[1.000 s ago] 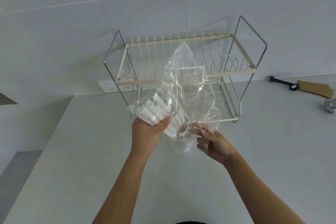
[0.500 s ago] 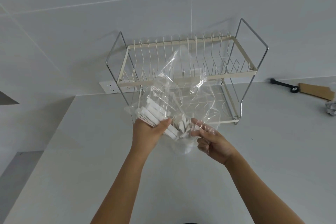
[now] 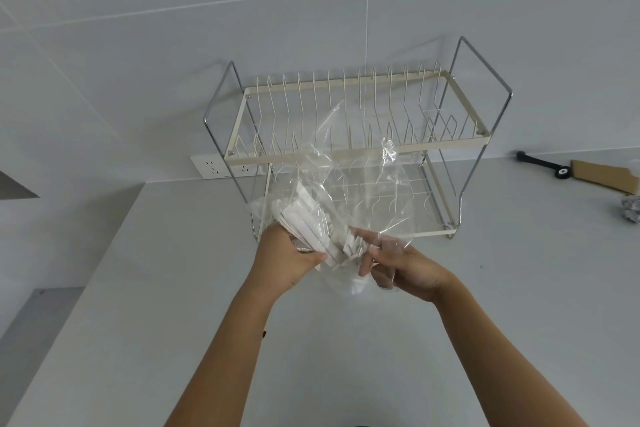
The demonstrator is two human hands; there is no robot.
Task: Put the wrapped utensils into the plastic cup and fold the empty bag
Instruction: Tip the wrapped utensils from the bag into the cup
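A clear plastic bag (image 3: 363, 191) is held in the air in front of the dish rack, its open top crumpled upward. A bundle of white paper-wrapped utensils (image 3: 308, 222) lies in its left lower part, tilted up to the left. My left hand (image 3: 287, 260) grips that bundle through the bag. My right hand (image 3: 398, 267) pinches the bag's film and the lower ends of the wrapped utensils. Below the hands a clear plastic cup (image 3: 341, 284) stands on the counter, barely visible through the bag.
A two-tier wire dish rack (image 3: 460, 142) stands against the tiled wall behind the bag. At the far right lie a black-handled tool (image 3: 540, 163), a piece of cardboard (image 3: 602, 177) and a crumpled foil ball (image 3: 630, 215). A wall socket (image 3: 214, 166) sits left of the rack.
Both hands have come lower and closer together over the cup. The bag's top has sagged, and the right hand's fingers have moved in onto the utensils' lower ends.
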